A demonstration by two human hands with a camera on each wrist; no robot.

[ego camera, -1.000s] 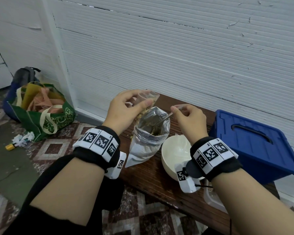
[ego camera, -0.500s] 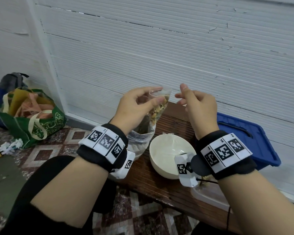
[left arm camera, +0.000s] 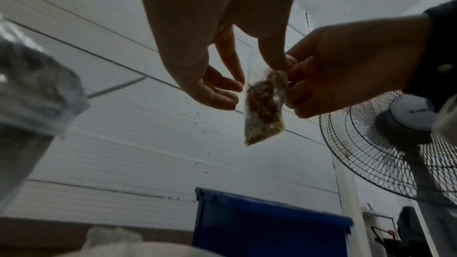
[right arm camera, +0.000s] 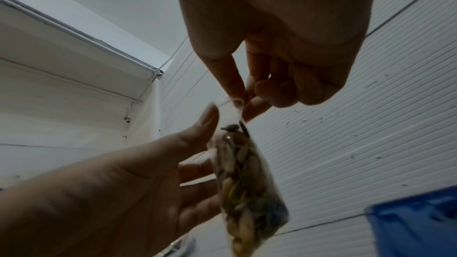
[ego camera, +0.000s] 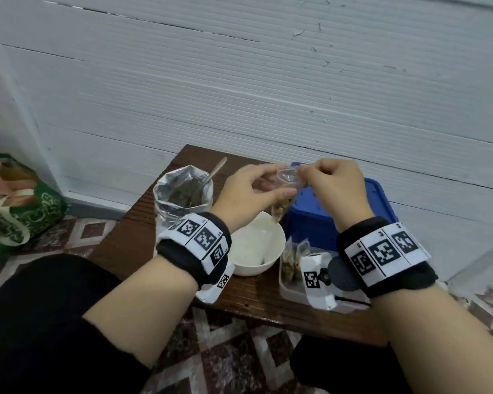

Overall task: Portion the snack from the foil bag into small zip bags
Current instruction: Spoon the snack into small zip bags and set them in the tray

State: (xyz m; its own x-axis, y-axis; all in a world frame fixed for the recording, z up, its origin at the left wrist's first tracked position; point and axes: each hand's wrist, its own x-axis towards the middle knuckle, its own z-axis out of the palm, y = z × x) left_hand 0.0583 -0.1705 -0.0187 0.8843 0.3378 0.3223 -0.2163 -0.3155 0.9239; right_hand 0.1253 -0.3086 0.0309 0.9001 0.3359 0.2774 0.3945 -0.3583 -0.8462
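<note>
Bowl (ego camera: 264, 251), blue bin (ego camera: 319, 226) beneath held zip bag (ego camera: 282, 207).

Home room: patterned tile floor (ego camera: 234, 351), low wooden table (ego camera: 131, 237), standing fan (left arm camera: 385, 144).

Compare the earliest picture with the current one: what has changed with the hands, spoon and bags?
The right hand let go of the spoon, now left in the foil bag, and pinches the small zip bag top. The left hand still holds that bag. The bowl stays put.
</note>
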